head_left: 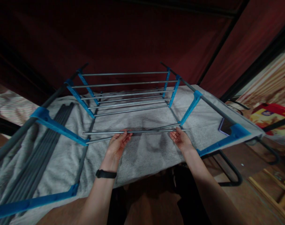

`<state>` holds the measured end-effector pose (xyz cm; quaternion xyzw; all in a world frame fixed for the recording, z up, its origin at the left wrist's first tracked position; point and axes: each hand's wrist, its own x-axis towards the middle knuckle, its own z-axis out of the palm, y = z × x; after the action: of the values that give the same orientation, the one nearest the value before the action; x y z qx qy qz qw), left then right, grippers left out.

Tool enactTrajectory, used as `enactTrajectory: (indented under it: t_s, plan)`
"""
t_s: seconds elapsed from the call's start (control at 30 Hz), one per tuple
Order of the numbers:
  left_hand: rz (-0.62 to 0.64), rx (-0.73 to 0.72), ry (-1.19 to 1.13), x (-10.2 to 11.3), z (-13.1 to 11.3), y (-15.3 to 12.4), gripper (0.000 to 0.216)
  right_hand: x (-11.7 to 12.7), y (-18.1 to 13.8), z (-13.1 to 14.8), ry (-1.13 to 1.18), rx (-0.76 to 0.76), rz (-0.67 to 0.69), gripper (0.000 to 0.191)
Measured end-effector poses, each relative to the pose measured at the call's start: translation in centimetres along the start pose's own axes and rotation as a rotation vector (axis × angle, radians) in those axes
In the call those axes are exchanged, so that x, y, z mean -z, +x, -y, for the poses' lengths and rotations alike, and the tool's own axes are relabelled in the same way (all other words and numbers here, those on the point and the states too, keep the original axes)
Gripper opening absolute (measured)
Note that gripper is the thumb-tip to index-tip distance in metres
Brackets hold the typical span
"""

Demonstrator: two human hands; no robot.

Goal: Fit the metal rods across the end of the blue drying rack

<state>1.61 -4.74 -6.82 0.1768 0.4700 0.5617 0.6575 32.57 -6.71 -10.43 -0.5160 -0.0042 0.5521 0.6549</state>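
Observation:
A thin silver metal rod [147, 131] lies crosswise between my hands, in front of a partly assembled rack. My left hand [117, 143] pinches it near the middle, palm up, a black band on the wrist. Near the rod's right end, my right hand [182, 140] has its fingers curled at the rod. A second rod [101, 140] runs slantwise behind, between a left blue plastic bracket [62, 131] and a right blue bracket [190, 107]. Farther back, several silver rods [123, 84] span other blue brackets. Dark grey tubes [212, 107] form the rack's sides.
Grey fabric [142, 159] covers the surface under the rack. Several loose dark grey tubes [42, 150] lie at left. A phone [225, 126] rests on the right. A dark red panel [128, 37] stands behind; a red and yellow package [273, 118] is at far right.

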Motion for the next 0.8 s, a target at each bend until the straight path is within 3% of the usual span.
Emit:
enactTrajectory:
  t_s: [0.37,0.63,0.8]
  plan:
    - [-0.102,-0.056,-0.035,0.4,-0.9,0.0,0.026,1.1,1.0,1.1,0.037,0.071,-0.141,0.026]
    - [-0.114,-0.054,-0.014,0.5,-0.8,0.1,0.023,1.7,1.2,0.9,0.037,0.151,-0.107,0.025]
    - [-0.051,-0.051,0.023,0.3,-0.4,0.1,0.017,1.8,1.2,1.1,0.057,0.204,-0.092,0.022]
